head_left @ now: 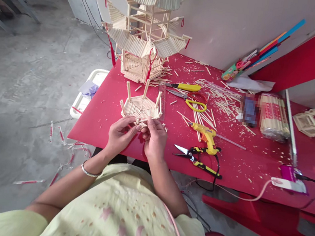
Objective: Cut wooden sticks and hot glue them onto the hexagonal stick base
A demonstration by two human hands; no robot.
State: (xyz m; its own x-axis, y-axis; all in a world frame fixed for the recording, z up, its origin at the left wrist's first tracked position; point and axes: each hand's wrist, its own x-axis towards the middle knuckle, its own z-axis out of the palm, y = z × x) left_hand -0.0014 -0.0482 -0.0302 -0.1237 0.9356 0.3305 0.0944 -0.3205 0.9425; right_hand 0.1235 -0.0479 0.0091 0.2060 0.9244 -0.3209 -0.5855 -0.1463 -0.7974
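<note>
A small hexagonal base of wooden sticks (142,107), with short upright posts at its corners, rests near the front edge of the red table. My left hand (122,134) pinches the near edge of this base, thumb and fingers together. Beside it, my right hand (155,138) grips the same near edge, thumb on top. The fingertips almost meet and partly cover that rim. Just behind the base stands a tall stick pagoda (148,41) with tiered roofs and red tassels.
To the right on the red table (91,124) lie a yellow glue gun (206,136), black-and-yellow shears (195,157), scissors (191,99), a yellow-handled cutter (187,87) and scattered sticks (224,104). A bundle of sticks (274,115) and a power strip (289,185) sit farther right.
</note>
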